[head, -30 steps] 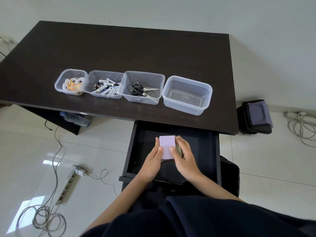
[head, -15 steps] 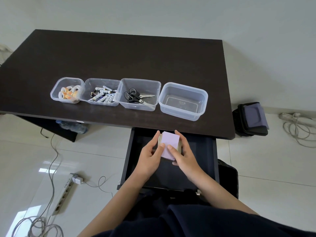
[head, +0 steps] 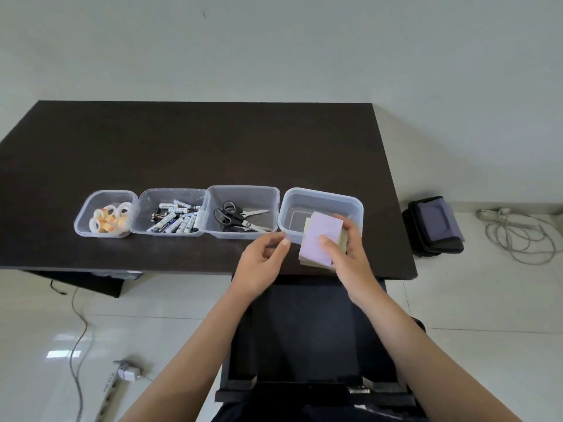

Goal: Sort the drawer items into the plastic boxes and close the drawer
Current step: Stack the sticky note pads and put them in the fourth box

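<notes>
Notes: lilac, square paper stack (head: 322, 239), over rightmost clear plastic box's (head: 323, 196) near rim.
Right hand (head: 350, 254): thumb atop, fingers curled round stack.
Left hand (head: 262, 261): beside stack, relaxed, holding nothing.

We see a lilac-topped note pad stack (head: 321, 239) tilted over the near rim of the clear box (head: 323, 196) at 3 o'clock of the row | drawer (head: 304, 330) open at 6 o'clock.

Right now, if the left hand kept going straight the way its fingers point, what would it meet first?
Probably the near wall of the rightmost plastic box, just beyond the left hand; the sticky-note stack sits close beside it, and depth is unclear.
</notes>
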The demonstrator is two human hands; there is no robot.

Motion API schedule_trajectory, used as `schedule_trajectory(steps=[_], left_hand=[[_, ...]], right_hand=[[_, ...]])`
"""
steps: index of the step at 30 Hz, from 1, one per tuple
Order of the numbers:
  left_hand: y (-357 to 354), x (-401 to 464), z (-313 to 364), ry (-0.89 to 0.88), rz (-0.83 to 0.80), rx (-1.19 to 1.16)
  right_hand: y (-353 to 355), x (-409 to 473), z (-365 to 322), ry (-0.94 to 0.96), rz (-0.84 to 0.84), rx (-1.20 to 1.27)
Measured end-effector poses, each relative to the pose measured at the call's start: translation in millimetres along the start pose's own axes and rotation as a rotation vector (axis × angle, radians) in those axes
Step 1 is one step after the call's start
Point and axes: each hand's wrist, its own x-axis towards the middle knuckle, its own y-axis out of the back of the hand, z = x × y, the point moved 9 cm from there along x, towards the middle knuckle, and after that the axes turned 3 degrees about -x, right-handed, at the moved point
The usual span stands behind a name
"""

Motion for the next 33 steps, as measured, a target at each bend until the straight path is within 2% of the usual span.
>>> schedule_trajectory(steps=[3,6,10,13,18,25,30,33], left_hand=[[11,36,7,-0.007,0.005,0.098],[12,72,15,-0.05,-0.009,0.249],[3,104,11,-0.074,-0.103,0.346],[1,115,2,-0.036,-0.149,0.303],[1,124,-5,-0.032,-0.154,0.229],[1,126,-11,-0.04,-0.146,0.186],[-1,128,-14,-0.004,-0.178,0.175],[-2,129,-17,0.016,-0.19,0.162]], right_hand=[[2,34,-20,0.014,0.089,-0.062],[2,69,-19,-0.048,0.156,-0.234],[-14,96,4,-0.204,0.087,-0.545],[-23,106,19,-0.282,0.036,-0.671],[-30,118,33,-0.386,-0.063,-0.657],[-29,120,35,-0.444,-0.08,-0.764],[-10,122,31,-0.413,0.073,-0.735],[-5,119,35,-0.451,0.092,-0.688]])
